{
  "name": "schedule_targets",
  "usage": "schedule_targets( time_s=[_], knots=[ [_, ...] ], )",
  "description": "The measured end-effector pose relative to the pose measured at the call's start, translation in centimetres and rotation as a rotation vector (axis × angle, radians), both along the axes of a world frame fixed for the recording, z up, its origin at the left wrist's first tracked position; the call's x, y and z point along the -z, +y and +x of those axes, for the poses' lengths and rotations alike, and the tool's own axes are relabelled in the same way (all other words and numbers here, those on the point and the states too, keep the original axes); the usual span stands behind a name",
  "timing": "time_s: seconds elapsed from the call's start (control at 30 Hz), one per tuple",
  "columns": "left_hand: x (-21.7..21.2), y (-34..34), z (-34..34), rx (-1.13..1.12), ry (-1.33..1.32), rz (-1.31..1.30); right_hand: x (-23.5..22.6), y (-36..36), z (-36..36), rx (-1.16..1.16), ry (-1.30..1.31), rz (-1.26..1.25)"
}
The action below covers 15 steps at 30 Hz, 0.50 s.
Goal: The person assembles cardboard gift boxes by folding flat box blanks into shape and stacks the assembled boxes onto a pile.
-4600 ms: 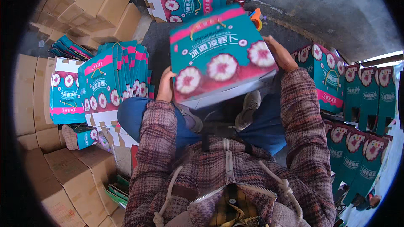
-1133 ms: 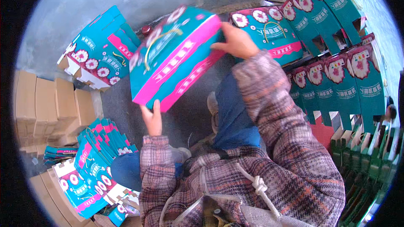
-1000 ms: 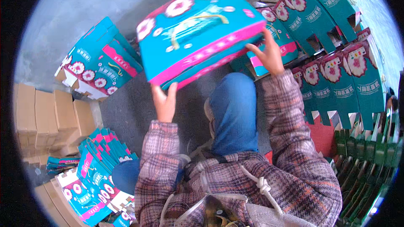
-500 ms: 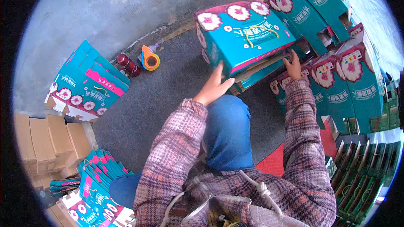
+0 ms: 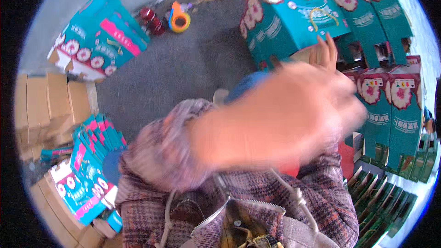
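Observation:
A teal and maroon carton (image 5: 303,16) with round flower-like pictures and a yellow cord handle stands on the floor in front of me. My left hand (image 5: 294,110) is raised close to the camera and crosses to the right, off the carton. Motion smears its fingers, so what they do is unclear. Behind it, my right hand (image 5: 324,54) has its fingers stretched out at the carton's near edge. The left hand hides the rest of the right hand and the carton's lower front.
More teal cartons (image 5: 379,101) are stacked at the right, above dark green folded ones (image 5: 381,206). Flat teal cartons (image 5: 101,41) lean at the left, near brown boxes (image 5: 50,101). Orange and yellow tape rolls (image 5: 179,19) and a dark red cylindrical object (image 5: 151,20) lie by the wall.
My left hand has left the carton's near left corner and swung up and right, close to the camera. The view has shifted, and the carton appears farther up and right.

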<state>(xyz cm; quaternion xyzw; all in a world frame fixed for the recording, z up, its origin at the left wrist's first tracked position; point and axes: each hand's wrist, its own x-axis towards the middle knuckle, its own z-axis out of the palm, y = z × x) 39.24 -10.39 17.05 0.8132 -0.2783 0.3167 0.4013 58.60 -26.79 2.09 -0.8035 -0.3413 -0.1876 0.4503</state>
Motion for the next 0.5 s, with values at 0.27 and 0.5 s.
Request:
schedule_targets(
  time_s=[0.27,0.5],
  knots=[
    [-7.2,-3.4,-10.9,0.133,0.050,0.040,3.3,9.6,6.1,0.141,-0.560,-0.688],
    [-8.0,0.1,-16.5,0.208,0.136,-0.006,4.9,9.7,8.8,0.187,-0.517,-0.725]
  ],
)
